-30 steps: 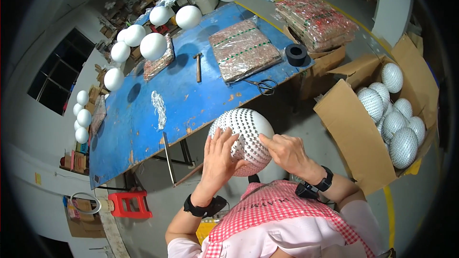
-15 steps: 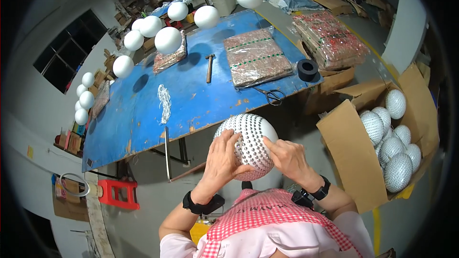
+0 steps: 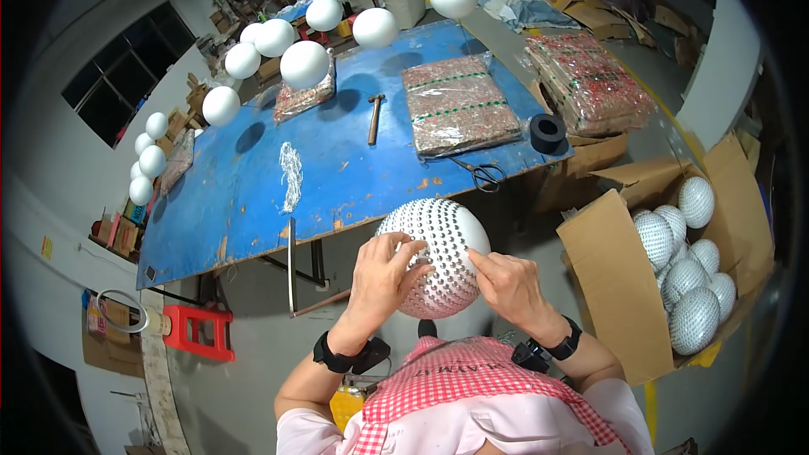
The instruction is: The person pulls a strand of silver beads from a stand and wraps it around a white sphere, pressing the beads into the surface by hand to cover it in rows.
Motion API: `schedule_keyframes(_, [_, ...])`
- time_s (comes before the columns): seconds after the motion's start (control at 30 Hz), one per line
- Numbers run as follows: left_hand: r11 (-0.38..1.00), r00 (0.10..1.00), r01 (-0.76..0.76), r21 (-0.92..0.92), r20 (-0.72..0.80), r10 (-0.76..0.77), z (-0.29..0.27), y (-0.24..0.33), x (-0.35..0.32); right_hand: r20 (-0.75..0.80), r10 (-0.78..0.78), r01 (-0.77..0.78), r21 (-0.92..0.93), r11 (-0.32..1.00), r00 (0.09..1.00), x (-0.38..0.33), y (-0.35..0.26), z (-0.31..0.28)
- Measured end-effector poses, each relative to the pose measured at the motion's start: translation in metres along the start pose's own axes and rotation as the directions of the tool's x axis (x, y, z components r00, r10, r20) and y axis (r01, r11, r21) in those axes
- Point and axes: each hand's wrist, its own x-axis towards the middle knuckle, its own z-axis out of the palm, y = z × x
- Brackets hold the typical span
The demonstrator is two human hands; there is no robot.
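I hold a white foam ball [image 3: 438,244] studded with rows of small silver sequins in front of my chest, just below the edge of the blue table [image 3: 253,202]. My left hand [image 3: 383,274] cups its left side with fingers spread over the surface. My right hand [image 3: 506,282] presses its fingertips against the ball's right side. Both wrists wear black bands.
On the blue table lie plastic-wrapped sequin packs [image 3: 459,105], a hammer [image 3: 375,116], scissors [image 3: 482,173] and a black tape roll [image 3: 548,131]. Plain white balls [image 3: 303,63] hang above it. An open cardboard box [image 3: 619,286] at my right holds several finished sequinned balls [image 3: 695,320]. A red stool [image 3: 198,330] stands lower left.
The ball stays between my hands and has turned slightly; my right fingertips have shifted on its right side. The view has tilted a little.
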Motion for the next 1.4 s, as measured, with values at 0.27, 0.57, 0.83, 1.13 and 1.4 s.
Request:
schedule_keyframes(0.27, [0.989,0.998,-0.068,0.134,-0.007,0.07,0.0,0.006,-0.002,0.016,0.038,-0.039,0.088,0.995,0.999,0.003,-0.005,-0.008])
schedule_keyframes(0.57, [0.985,0.992,-0.127,0.12,0.02,0.125,0.0,-0.011,-0.001,0.061,-0.026,0.031,-0.087,0.996,0.998,-0.001,0.004,0.002])
schedule_keyframes(0.83, [0.997,0.998,0.03,0.073,0.055,-0.034,0.003,-0.009,-0.001,-0.001,0.007,-0.007,-0.015,1.0,1.0,0.001,-0.003,0.003])
schedule_keyframes(1.13, [0.995,0.99,0.082,-0.057,0.121,-0.075,0.0,-0.018,-0.002,0.004,-0.037,0.037,-0.079,0.996,0.999,0.003,0.002,0.007])
schedule_keyframes(1.4, [0.998,0.986,0.065,-0.013,0.158,-0.062,0.001,-0.021,0.008,0.015,-0.027,0.029,-0.119,0.992,1.0,0.006,0.008,0.006])
